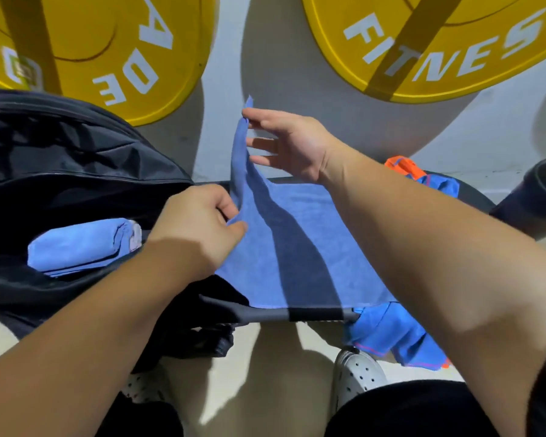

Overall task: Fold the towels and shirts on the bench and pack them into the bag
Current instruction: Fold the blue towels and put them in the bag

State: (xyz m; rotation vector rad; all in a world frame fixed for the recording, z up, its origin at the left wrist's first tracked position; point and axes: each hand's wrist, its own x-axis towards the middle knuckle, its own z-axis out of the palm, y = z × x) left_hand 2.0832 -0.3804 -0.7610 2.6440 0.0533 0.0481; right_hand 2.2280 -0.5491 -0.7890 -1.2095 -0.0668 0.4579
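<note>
Backdrop: two yellow weight plates (123, 42) stood against a pale surface beyond the bench (312, 315).
Blue towel (297, 247): lay spread flat across the bench, its left edge lifted into an upright fold.
Left hand (199, 228): grip pinched the lower part of that lifted edge between thumb and curled fingers.
Right hand (290, 143): held the raised top corner at the thumb tip (the other fingers were stretched out beside the cloth).
Bag (60, 146): black, open, just left of the towel, with a folded blue towel (79, 247) inside.
Blue shirt (397, 335): orange-stitched, hung off the bench's near edge at the right.
Shoe (356, 373): white, on the floor below.
</note>
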